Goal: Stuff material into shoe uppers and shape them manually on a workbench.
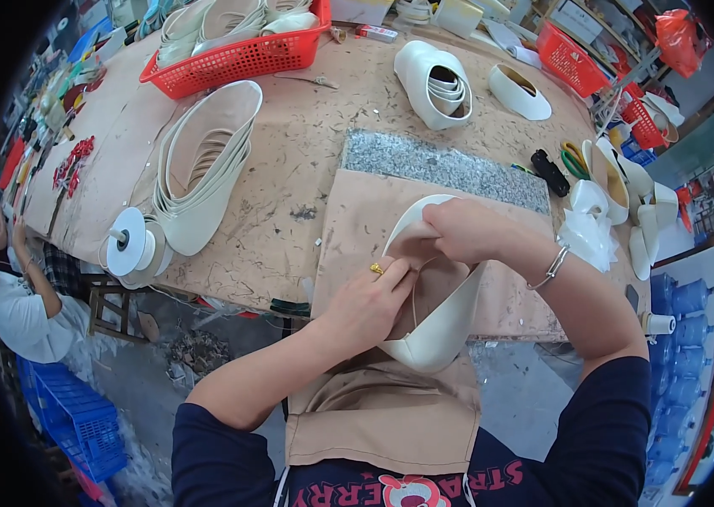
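Note:
A white shoe upper point(437, 338) with a tan lining is in front of me, tilted over the near edge of the brown work mat point(509, 304). My left hand point(365, 308), wearing a gold ring, has its fingers closed on the upper's left rim. My right hand point(462, 228), with a bracelet on its wrist, is bent over the far end and grips the edge there. Both hands' fingertips are partly hidden inside the opening. A thin pale strip hangs along the lining between the hands.
Nested white uppers point(205, 194) stand left, near a white spool point(127, 241). More uppers point(433, 84) lie at the back, beside a red basket point(247, 68). Green-handled scissors point(574, 159), a black tool point(549, 173) and a white plastic bag point(586, 228) are right. Another person point(32, 308) sits far left.

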{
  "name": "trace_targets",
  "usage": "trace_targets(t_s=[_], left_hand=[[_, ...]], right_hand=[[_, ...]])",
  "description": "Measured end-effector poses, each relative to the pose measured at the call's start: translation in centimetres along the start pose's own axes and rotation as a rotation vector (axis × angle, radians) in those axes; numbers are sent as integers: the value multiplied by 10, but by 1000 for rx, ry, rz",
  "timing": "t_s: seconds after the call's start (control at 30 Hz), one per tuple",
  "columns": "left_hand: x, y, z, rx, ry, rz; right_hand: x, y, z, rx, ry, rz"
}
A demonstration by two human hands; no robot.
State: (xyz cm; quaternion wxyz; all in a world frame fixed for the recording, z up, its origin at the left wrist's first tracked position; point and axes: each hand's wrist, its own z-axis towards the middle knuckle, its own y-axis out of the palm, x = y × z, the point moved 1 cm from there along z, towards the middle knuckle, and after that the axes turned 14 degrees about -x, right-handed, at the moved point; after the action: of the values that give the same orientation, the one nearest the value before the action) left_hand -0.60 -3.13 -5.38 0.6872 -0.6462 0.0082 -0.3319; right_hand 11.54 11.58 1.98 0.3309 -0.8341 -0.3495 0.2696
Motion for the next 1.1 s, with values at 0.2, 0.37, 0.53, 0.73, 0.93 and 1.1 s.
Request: trace_targets(t_s=[0.2, 0.37, 0.53, 0.73, 0.93, 1.1], left_hand=[[-9, -4, 18, -40, -15, -82], [6, 10, 21, -20, -102, -37], [6, 16, 26, 151, -105, -157], [-36, -38, 69, 261, -136, -550], [-62, 0, 85, -140, -120, -491], [-68, 7, 74, 257, -27, -677]], right_hand=[[3, 4, 2, 34, -44, -57], [6, -10, -34, 103, 48, 70], [-5, -21, -41, 9, 87, 25], [-1, 25, -21, 151, -245, -54], [-26, 34, -41, 184, -281, -489], [29, 23, -24, 279, -344, 31]])
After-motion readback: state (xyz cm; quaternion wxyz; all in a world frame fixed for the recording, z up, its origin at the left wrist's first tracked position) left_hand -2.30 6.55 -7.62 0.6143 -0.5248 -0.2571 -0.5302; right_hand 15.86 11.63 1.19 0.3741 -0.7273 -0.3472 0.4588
